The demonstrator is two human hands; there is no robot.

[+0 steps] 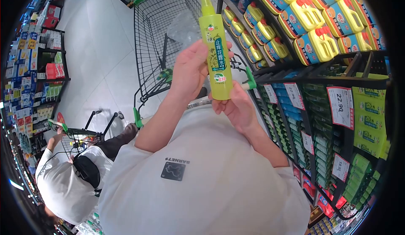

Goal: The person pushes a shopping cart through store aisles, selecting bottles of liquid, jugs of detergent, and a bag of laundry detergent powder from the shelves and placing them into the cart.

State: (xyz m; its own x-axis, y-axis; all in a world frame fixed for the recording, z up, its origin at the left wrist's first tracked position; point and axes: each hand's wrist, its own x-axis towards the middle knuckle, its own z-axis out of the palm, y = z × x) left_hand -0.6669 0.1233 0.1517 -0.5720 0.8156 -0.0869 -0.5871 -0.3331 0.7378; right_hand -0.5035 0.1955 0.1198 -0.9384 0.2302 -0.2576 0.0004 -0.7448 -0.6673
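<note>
By the L hand (192, 68) the mid-body of a yellow-green btl (216, 51) is gripped, thumb on front, fingers wrapped behind w/ tips showing at the far edge; by the R hand (239, 108) its base is pinched, fingertips tucked beneath. Btl is held up in front of the chest, cap on & uppermost, printed face turned to the wearer. Step in hand is judged to be a label check; for any next move, a firm one-hand hold would prob. be needed before the other is freed, as the plastic looks smooth. 止痒花露水 can be read down the label, 止痒 again on the lower badge; small print can't be made out. On the shirt (202, 205), "BARNETS" is printed, seen upside down. Beyond the btl, a wire cart (140, 49) is seen w/ clear plastic (183, 28) inside. To R, "22.90" is shown on a price tag (341, 107) beside green packs (369, 117); above, yellow jugs (319, 45) are stacked, lettering too small to read. At far L, another person (69, 184) is seen.
</note>
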